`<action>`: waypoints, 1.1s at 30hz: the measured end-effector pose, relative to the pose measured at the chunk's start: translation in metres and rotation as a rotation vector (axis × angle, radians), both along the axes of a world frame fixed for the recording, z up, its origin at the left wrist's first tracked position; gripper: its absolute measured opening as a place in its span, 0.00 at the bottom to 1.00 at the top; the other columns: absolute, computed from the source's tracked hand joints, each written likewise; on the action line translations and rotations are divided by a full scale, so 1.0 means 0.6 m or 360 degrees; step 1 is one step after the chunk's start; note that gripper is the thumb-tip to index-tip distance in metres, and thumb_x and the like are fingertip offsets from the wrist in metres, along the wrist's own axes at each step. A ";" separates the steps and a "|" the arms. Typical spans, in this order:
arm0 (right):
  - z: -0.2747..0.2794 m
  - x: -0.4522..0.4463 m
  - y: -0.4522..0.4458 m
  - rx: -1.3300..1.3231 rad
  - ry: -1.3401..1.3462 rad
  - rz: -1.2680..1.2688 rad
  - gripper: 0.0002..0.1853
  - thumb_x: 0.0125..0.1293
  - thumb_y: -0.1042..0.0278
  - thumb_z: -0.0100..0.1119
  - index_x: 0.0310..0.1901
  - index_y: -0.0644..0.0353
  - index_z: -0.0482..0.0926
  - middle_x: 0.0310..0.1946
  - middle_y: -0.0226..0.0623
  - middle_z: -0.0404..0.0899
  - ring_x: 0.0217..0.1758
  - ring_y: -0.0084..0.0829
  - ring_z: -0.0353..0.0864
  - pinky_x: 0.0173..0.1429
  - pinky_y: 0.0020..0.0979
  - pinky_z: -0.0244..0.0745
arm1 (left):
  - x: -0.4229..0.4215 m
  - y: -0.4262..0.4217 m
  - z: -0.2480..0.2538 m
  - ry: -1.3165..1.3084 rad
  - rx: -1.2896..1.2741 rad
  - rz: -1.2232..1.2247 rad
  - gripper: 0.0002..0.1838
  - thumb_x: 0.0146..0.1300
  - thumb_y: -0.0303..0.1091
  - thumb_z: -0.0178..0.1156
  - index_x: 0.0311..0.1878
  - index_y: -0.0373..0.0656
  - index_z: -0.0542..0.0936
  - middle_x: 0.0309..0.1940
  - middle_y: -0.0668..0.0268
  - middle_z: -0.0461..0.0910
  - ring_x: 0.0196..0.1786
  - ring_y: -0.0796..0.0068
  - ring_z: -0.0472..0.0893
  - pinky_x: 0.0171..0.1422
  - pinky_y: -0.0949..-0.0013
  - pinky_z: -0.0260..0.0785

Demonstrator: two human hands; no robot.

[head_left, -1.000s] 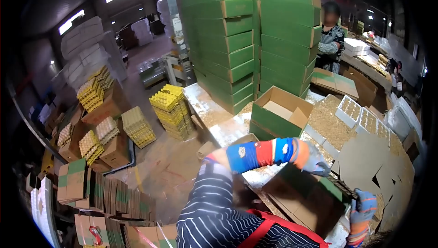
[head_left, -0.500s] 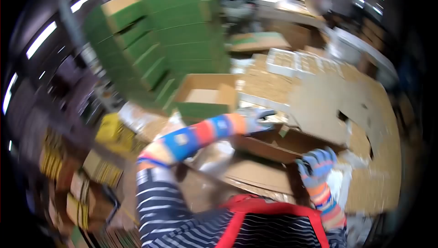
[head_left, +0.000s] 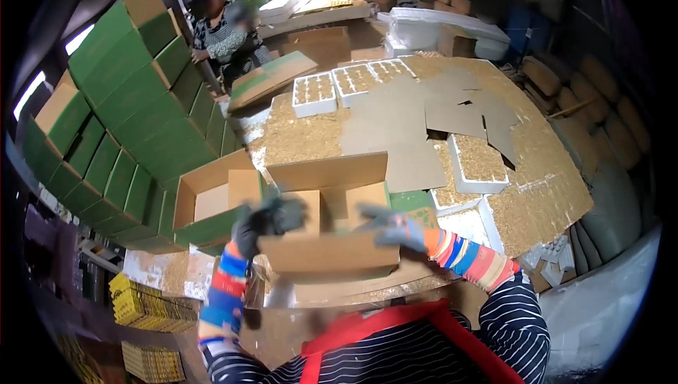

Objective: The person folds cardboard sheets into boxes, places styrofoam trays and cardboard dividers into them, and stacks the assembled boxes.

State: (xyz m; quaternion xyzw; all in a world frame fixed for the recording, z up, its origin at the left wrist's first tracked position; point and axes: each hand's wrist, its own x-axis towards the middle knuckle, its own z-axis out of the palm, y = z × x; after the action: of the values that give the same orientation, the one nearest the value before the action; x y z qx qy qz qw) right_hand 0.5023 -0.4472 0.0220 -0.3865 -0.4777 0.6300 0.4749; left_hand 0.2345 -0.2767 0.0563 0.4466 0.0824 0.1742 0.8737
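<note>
An open cardboard box (head_left: pixel 328 253) stands upright at the near edge of the table, with its flaps raised. My left hand (head_left: pixel 267 223), gloved in dark grey and blurred, is at the box's left side; its fingers are smeared. On the right side, my right hand (head_left: pixel 395 229) is over the box's rim with fingers apart, and whether it touches the cardboard is unclear. Left of this box is a second open box, green outside (head_left: pixel 201 197). Part of a green flap or sheet (head_left: pixel 415 204) shows behind my right hand.
Tall stacks of green boxes (head_left: pixel 141 94) stand at the left. White trays (head_left: pixel 314 94) and a grey cardboard sheet (head_left: pixel 395 130) lie on the grain-coloured tabletop (head_left: pixel 544 179). Another person (head_left: pixel 226 38) stands behind the table. Yellow egg trays (head_left: pixel 145 306) are at lower left.
The view has swung right. The box between my hands, earlier folded or tilted, now stands upright and open. My hands have moved to its two sides.
</note>
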 end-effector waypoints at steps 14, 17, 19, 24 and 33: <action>0.031 0.008 0.024 0.1315 -0.2457 -0.0181 0.24 0.54 0.49 0.58 0.46 0.58 0.74 0.45 0.46 0.72 0.53 0.45 0.69 0.57 0.39 0.65 | 0.049 -0.052 -0.093 0.0404 0.0837 0.1391 0.49 0.51 0.30 0.65 0.70 0.43 0.43 0.67 0.53 0.52 0.65 0.58 0.60 0.70 0.63 0.49; -0.006 0.032 0.026 0.0648 -0.2019 -0.0447 0.36 0.55 0.49 0.58 0.61 0.59 0.60 0.59 0.46 0.63 0.62 0.44 0.61 0.65 0.38 0.58 | -0.023 0.078 -0.213 0.0755 0.2544 0.0152 0.42 0.57 0.32 0.60 0.70 0.47 0.46 0.64 0.54 0.58 0.63 0.62 0.63 0.69 0.66 0.51; -0.028 0.030 0.028 -0.0260 -0.1786 -0.0741 0.45 0.56 0.48 0.59 0.68 0.60 0.47 0.66 0.46 0.54 0.68 0.41 0.54 0.69 0.37 0.52 | -0.038 0.081 -0.204 0.1054 0.2030 0.0026 0.30 0.60 0.39 0.57 0.63 0.43 0.60 0.57 0.52 0.67 0.58 0.63 0.69 0.63 0.65 0.59; -0.022 0.063 -0.007 0.0424 0.0266 -0.0546 0.50 0.55 0.52 0.62 0.69 0.59 0.40 0.68 0.45 0.52 0.70 0.34 0.51 0.70 0.32 0.47 | -0.036 -0.054 -0.084 0.1161 0.2111 0.0995 0.19 0.56 0.43 0.58 0.46 0.40 0.76 0.35 0.51 0.80 0.38 0.53 0.79 0.41 0.60 0.70; -0.083 0.095 -0.104 0.0057 -0.1331 -0.0246 0.48 0.49 0.49 0.68 0.67 0.58 0.52 0.59 0.49 0.66 0.62 0.38 0.67 0.62 0.35 0.63 | -0.030 -0.008 -0.187 0.0829 0.1596 0.1247 0.31 0.51 0.21 0.51 0.63 0.37 0.64 0.62 0.56 0.63 0.65 0.67 0.61 0.69 0.66 0.50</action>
State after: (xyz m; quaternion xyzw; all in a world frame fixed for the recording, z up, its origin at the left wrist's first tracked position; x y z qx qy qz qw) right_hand 0.5591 -0.5097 -0.0277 -0.6352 -0.6097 0.3732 0.2926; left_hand 0.2163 -0.2813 -0.0557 0.7615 0.3547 0.3813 0.3859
